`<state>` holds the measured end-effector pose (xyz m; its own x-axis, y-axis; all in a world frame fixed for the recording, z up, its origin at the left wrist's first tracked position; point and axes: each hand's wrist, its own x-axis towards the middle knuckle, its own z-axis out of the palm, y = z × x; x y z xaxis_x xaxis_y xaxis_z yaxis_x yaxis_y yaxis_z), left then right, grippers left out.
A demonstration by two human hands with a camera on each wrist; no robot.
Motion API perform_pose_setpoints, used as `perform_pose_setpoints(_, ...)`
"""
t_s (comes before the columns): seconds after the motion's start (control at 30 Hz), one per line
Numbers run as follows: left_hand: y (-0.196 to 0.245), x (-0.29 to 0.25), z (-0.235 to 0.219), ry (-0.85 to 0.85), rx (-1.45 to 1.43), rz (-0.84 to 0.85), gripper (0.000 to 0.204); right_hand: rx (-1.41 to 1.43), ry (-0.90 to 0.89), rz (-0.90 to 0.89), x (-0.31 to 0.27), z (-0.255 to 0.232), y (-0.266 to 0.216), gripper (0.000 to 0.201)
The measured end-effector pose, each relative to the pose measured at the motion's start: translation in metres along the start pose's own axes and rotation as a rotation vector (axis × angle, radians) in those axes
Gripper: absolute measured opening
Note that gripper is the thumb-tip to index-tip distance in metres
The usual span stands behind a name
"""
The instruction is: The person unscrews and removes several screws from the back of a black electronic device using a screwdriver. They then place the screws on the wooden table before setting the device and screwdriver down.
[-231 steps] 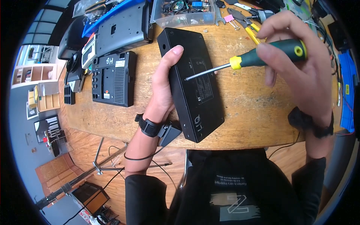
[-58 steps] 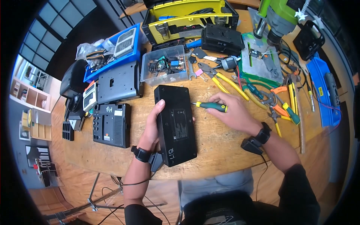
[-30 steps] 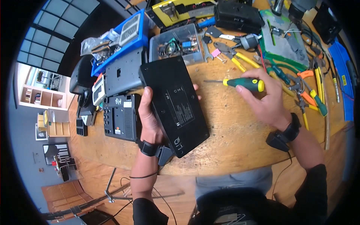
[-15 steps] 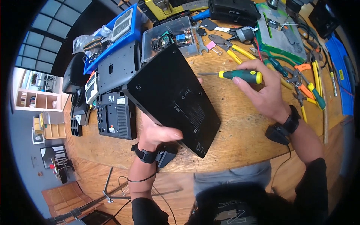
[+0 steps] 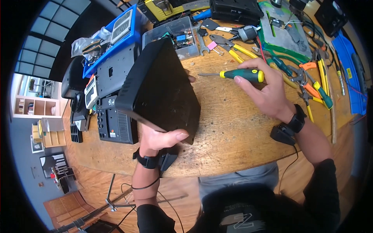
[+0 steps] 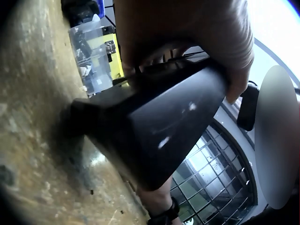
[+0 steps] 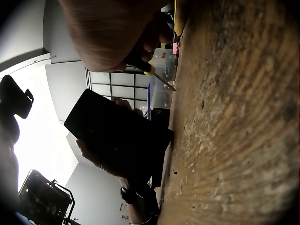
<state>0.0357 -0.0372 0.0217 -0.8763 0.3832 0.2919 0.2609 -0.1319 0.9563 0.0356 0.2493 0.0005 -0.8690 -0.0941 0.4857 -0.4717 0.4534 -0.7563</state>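
A black rectangular device case (image 5: 161, 83) tilts steeply over the table in the head view, its near end raised. My left hand (image 5: 163, 139) grips it, thumb along the lower edge and fingertips showing past the far side. Close up in the left wrist view, the case (image 6: 173, 122) shows a smooth dark side with a few pale marks. My right hand (image 5: 268, 87) holds a green and yellow screwdriver (image 5: 243, 75) low over the wood, its shaft pointing left towards the case but apart from it. In the right wrist view the screwdriver (image 7: 150, 70) sticks out below the curled fingers.
Another black device (image 5: 116, 124) lies at the left, below a larger dark panel (image 5: 116, 73). Behind stand a clear bin of parts (image 5: 188, 52) and a blue tray (image 5: 89, 70). Pliers (image 5: 239, 52), cutters and a drill-press base (image 5: 283, 37) fill the back right of the wooden table (image 5: 233, 136).
Earlier the screwdriver tip was at the case's labelled face; the right hand has since drawn it away to the right. My left hand has turned the case, tipping the labelled face out of sight.
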Motion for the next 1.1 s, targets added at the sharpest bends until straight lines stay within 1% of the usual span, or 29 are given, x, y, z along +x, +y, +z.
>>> perform_pose_setpoints(0.07,-0.009,0.009,-0.001,-0.05,-0.001,-0.006,0.112,-0.012,0.015,-0.034,0.001,0.001,0.002,0.026)
perform_pose_setpoints(0.1,-0.011,0.01,-0.004,-0.074,-0.008,-0.025,0.108,-0.005,0.014,-0.026,0.001,0.001,0.002,0.026)
perform_pose_setpoints(0.23,-0.012,0.009,-0.002,0.003,-0.165,-0.166,0.083,0.005,0.013,-0.003,0.0,0.0,0.0,0.025)
perform_pose_setpoints(0.33,-0.011,0.013,-0.004,-0.012,-0.265,-0.352,0.09,0.026,0.031,0.028,0.0,0.0,-0.002,0.023)
perform_pose_setpoints(0.37,-0.014,0.012,-0.004,-0.007,-0.365,-0.342,0.069,0.036,0.036,0.043,-0.001,0.001,-0.003,0.022)
perform_pose_setpoints(0.47,-0.018,0.013,-0.008,0.03,-0.503,-0.402,0.066,-0.009,0.08,0.017,0.0,-0.002,-0.005,0.021)
perform_pose_setpoints(0.6,-0.018,0.015,-0.01,0.001,-0.518,-0.409,0.067,0.013,0.096,0.063,0.0,-0.005,-0.009,0.02)
perform_pose_setpoints(0.7,-0.022,0.016,-0.015,-0.067,-0.554,-0.405,0.067,0.035,0.102,0.101,-0.001,-0.007,-0.007,0.02)
perform_pose_setpoints(0.8,-0.02,0.017,-0.01,-0.007,-0.604,-0.39,0.069,0.075,0.115,0.138,-0.003,-0.009,-0.007,0.019)
perform_pose_setpoints(0.9,-0.021,0.017,-0.013,-0.022,-0.648,-0.389,0.068,0.114,0.136,0.166,-0.007,-0.012,-0.009,0.018)
perform_pose_setpoints(0.97,-0.022,0.018,-0.014,-0.001,-0.673,-0.395,0.068,0.109,0.146,0.17,-0.01,-0.017,-0.016,0.017)
perform_pose_setpoints(1.03,-0.027,0.017,-0.02,-0.011,-0.677,-0.414,0.067,0.146,0.162,0.155,-0.013,-0.018,-0.02,0.016)
perform_pose_setpoints(1.1,-0.026,0.017,-0.02,0.019,-0.672,-0.426,0.066,0.221,0.167,0.13,-0.016,-0.017,-0.026,0.015)
